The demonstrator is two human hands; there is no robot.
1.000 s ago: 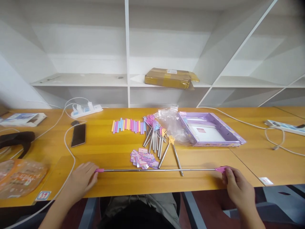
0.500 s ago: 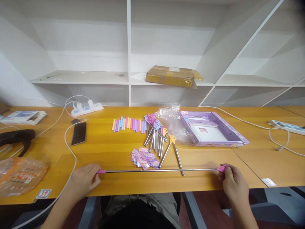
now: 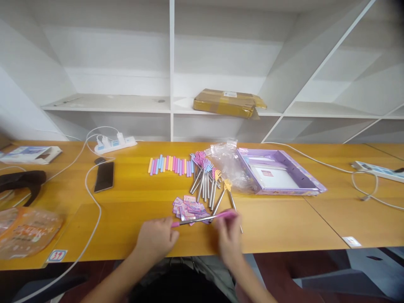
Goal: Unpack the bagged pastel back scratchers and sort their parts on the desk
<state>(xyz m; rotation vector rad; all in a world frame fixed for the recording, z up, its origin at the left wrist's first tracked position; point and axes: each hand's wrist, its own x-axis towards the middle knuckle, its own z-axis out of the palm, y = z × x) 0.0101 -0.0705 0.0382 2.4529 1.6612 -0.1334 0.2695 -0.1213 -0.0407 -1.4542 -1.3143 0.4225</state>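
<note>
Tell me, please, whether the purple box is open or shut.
Open: the box has no lid over it, so its inner walls and a white panel inside show.

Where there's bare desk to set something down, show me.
Bare: between phone and cards; also right of the right hand, in front of the purple tray. Crowded: the middle, where backscratchers, cards and clear plastic wrap bunch together.

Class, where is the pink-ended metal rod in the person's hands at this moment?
In the head view, the rod is below centre, between the left hand and the right hand, by the near edge of the cards.
</note>
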